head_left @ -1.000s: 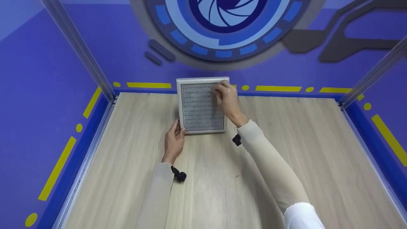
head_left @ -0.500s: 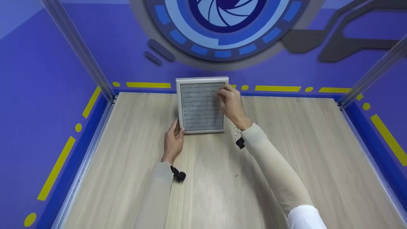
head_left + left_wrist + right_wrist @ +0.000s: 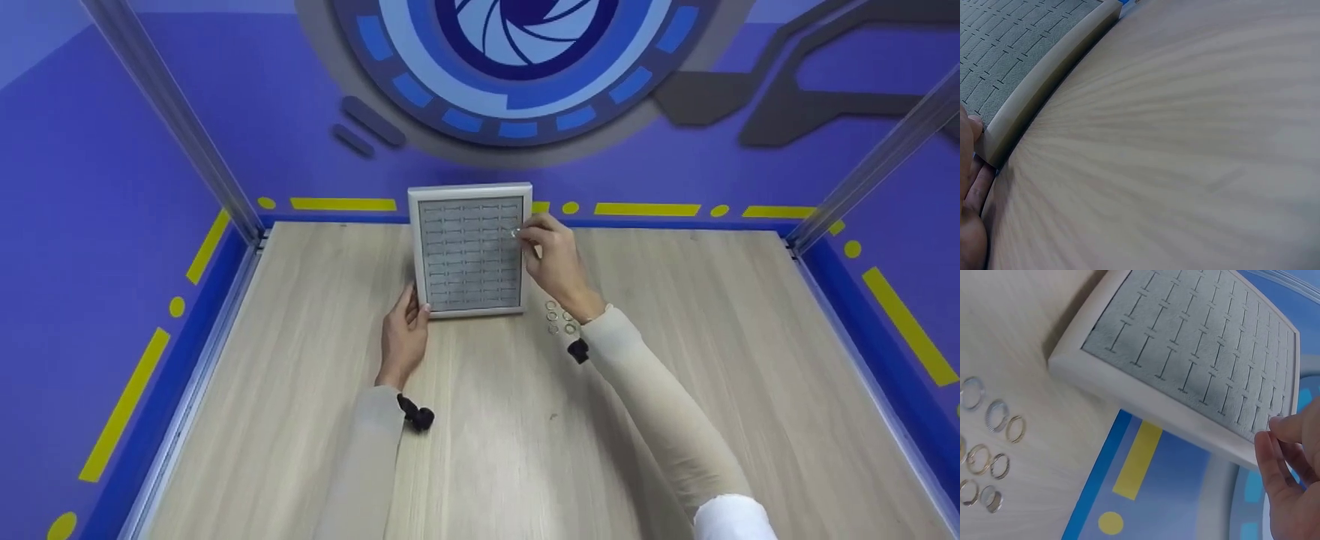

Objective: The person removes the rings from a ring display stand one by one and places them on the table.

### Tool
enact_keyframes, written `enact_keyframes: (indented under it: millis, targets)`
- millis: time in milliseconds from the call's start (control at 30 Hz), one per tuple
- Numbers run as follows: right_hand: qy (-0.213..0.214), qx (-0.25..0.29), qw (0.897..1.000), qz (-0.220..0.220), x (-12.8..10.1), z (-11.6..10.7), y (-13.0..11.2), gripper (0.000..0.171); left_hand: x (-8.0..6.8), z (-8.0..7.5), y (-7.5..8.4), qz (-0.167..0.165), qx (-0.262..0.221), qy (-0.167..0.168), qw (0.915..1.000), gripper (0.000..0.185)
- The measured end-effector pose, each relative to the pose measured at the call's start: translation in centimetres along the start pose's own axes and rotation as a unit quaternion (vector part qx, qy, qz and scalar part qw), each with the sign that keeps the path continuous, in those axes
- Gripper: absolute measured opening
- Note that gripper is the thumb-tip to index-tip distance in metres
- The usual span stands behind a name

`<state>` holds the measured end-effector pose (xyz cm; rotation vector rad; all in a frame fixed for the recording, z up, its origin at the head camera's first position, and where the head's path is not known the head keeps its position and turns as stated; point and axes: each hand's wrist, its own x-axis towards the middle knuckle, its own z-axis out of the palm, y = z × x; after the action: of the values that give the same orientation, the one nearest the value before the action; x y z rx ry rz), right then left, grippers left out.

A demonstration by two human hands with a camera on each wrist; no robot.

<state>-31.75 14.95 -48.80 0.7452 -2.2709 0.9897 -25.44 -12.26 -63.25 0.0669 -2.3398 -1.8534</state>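
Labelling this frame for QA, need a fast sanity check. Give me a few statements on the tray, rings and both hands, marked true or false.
1. The left hand touches the near left corner of the ring tray. True.
2. The right hand rests flat on the table. False: it is raised at the tray's right side, fingertips pinched together over the slots near the upper right.
3. The loose rings lie on the table beside the tray. True.
4. The tray's slots are full of rings. False: every slot that shows is empty.
5. The tray sits at the table's near edge. False: it sits at the far edge, against the blue wall.
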Motion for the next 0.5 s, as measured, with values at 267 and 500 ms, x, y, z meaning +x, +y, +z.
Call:
enact_keyframes:
  millis: [267, 500]
  targets:
    - [0.011, -0.025, 1.0, -0.01, -1.7, -1.3, 0.8, 0.011, 0.1, 0.1, -0.1, 0.004, 0.005, 0.005, 1.0, 0.062]
    - [0.0, -0.024, 1.0, -0.005, -3.3, -2.2, 1.7, 0.013, 0.2, 0.0, -0.1, 0.0, 0.005, 0.004, 1.0, 0.062]
